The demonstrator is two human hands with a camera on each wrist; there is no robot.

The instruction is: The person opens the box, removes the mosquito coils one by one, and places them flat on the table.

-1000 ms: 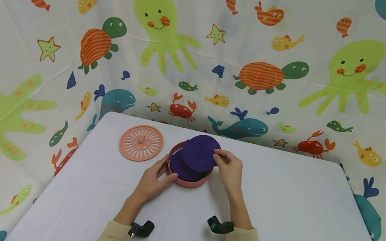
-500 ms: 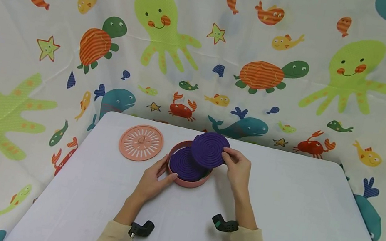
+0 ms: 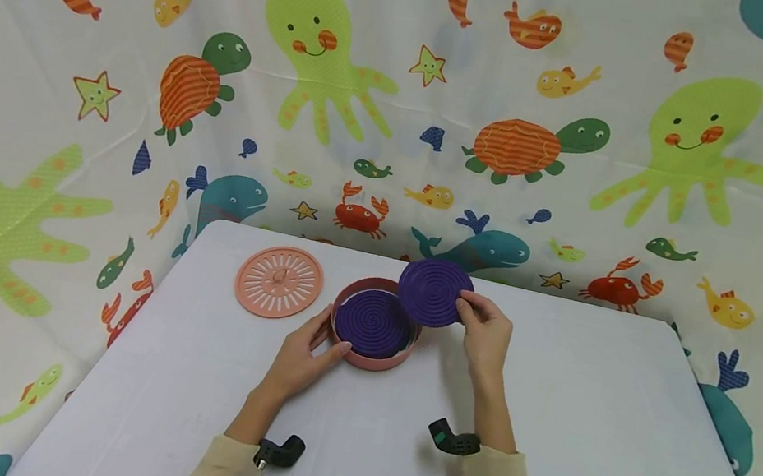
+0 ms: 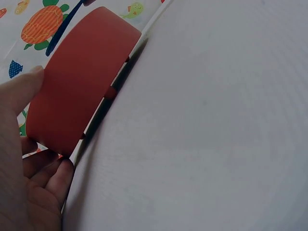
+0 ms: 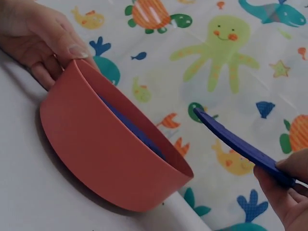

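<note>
My right hand [image 3: 485, 338] pinches the edge of a purple mosquito coil [image 3: 434, 293], a flat spiral disc, between thumb and fingers. It hangs above and right of a round pink box [image 3: 372, 365], tilted, and shows nearly edge-on in the right wrist view. A second purple coil [image 3: 374, 323] lies inside the box. At the box's left side, my left hand [image 3: 303, 355] grips the wall, thumb at the near rim and fingers around the far side. The left wrist view shows the box wall [image 4: 86, 82] between thumb and fingers.
To the left of the box lies a pink slotted lid [image 3: 279, 282] with a small piece at its centre. Everything rests on a white-covered table [image 3: 607, 423]. A curtain [image 3: 399, 124] printed with sea animals hangs behind and along the sides.
My right hand has moved right and slightly up with the coil, uncovering the second coil in the box. The left hand and box have stayed put.
</note>
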